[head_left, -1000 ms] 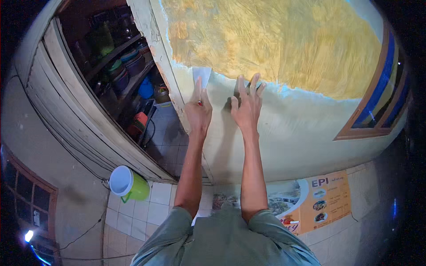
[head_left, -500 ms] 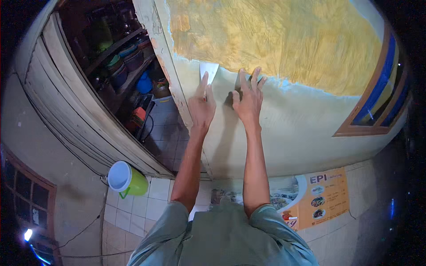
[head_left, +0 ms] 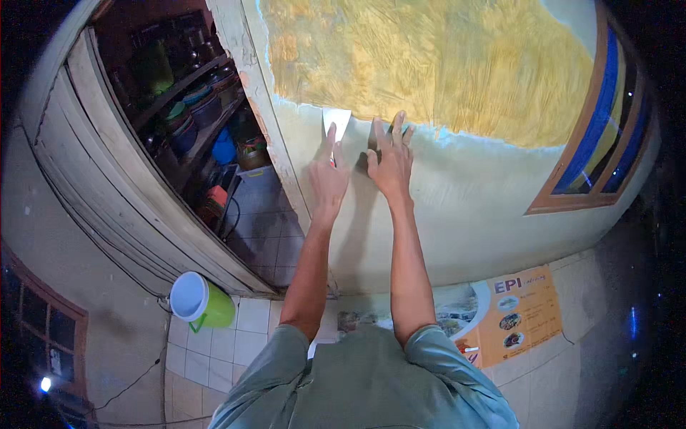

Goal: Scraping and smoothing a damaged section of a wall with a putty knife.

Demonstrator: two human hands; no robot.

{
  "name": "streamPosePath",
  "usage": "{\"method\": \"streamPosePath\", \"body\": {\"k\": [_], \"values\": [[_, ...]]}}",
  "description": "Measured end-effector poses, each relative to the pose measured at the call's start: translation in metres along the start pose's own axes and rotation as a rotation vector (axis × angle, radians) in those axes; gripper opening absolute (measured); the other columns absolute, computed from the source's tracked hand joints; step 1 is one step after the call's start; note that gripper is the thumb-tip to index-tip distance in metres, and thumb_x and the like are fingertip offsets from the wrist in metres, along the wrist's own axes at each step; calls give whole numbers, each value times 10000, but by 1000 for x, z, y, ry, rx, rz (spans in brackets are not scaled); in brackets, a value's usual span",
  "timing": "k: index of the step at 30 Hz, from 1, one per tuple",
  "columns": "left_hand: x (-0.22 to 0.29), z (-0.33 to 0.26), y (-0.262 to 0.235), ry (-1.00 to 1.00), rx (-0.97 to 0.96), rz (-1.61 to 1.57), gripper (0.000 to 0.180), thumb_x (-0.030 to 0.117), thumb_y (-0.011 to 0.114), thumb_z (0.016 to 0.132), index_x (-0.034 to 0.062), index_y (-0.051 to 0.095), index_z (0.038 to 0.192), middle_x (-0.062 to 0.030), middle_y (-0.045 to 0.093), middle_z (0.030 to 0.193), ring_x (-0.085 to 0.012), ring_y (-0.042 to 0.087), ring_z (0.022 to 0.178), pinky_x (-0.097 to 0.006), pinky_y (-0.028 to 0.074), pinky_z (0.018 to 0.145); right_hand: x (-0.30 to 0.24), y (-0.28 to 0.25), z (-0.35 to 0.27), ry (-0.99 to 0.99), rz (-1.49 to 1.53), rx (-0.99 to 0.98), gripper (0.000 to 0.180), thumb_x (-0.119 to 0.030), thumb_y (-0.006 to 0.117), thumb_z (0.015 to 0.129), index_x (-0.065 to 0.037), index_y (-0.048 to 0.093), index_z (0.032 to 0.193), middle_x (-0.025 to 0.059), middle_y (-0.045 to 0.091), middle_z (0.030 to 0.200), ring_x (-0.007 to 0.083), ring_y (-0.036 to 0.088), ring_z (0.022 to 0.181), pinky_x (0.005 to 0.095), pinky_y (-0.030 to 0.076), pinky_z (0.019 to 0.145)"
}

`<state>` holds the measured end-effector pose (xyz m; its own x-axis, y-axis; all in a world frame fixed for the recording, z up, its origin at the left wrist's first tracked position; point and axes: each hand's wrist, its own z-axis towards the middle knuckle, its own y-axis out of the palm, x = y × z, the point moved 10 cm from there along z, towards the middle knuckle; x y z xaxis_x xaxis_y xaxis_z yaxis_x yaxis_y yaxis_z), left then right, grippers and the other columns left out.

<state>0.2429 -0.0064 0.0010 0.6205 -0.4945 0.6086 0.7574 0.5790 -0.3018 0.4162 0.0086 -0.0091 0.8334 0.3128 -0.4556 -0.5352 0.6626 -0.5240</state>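
With my left hand I am gripping a scraper, its pale flared blade pointing up at the ragged lower edge of a yellow patch on the pale wall, while my right hand is resting just to the right, fingers spread at that same edge. To my left a doorway is showing dim, cluttered shelves, a green bucket is standing on the tiles, and an orange printed banner is lying near the wall's foot.

My left hand hides much of my scraper; above my right hand, the yellow wall coating runs out past the upper picture edge.
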Motion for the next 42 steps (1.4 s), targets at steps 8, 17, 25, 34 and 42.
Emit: {"method": "streamPosePath", "body": {"k": [8, 17, 25, 34, 42], "values": [[5, 2, 18, 18, -51, 149, 461, 168, 577, 1029, 204, 573, 1489, -273, 696, 848, -407, 635, 600, -478, 486, 594, 9, -8, 5, -46, 41, 35, 771, -103, 682, 864, -207, 432, 1585, 220, 124, 1724, 571, 200, 1517, 630, 380, 1080], [4, -13, 36, 94, -31, 45, 471, 133, 568, 1026, 153, 557, 1496, -273, 678, 1240, -433, 714, 1014, -473, 557, 821, 27, -3, 10, 35, 0, -36, 782, -132, 700, 876, -248, 419, 1597, 198, 106, 1731, 558, 176, 1529, 610, 360, 1139], [-12, -20, 52, 29, 7, -67, 460, 141, 566, 1034, 155, 563, 1494, -284, 680, 1217, -403, 724, 1019, -429, 553, 802, 32, -5, 15, -11, 52, -4, 778, -67, 677, 858, -228, 436, 1580, 185, 117, 1732, 549, 187, 1530, 686, 368, 1090], [5, 24, 52, 50, 30, 56, 430, 156, 583, 1037, 151, 594, 1467, -279, 698, 1139, -375, 637, 649, -405, 517, 611, 43, 3, 15, 29, -11, -58, 822, -119, 727, 876, -258, 390, 1613, 172, 78, 1741, 525, 150, 1550, 604, 351, 1149], [1, 1, 49, 103, 59, -10, 426, 148, 566, 1053, 136, 579, 1479, -296, 675, 1188, -398, 703, 761, -395, 526, 632, 43, 3, 11, -12, 65, 19, 750, -77, 686, 869, -212, 454, 1568, 188, 127, 1730, 543, 188, 1532, 652, 362, 1096]]}}
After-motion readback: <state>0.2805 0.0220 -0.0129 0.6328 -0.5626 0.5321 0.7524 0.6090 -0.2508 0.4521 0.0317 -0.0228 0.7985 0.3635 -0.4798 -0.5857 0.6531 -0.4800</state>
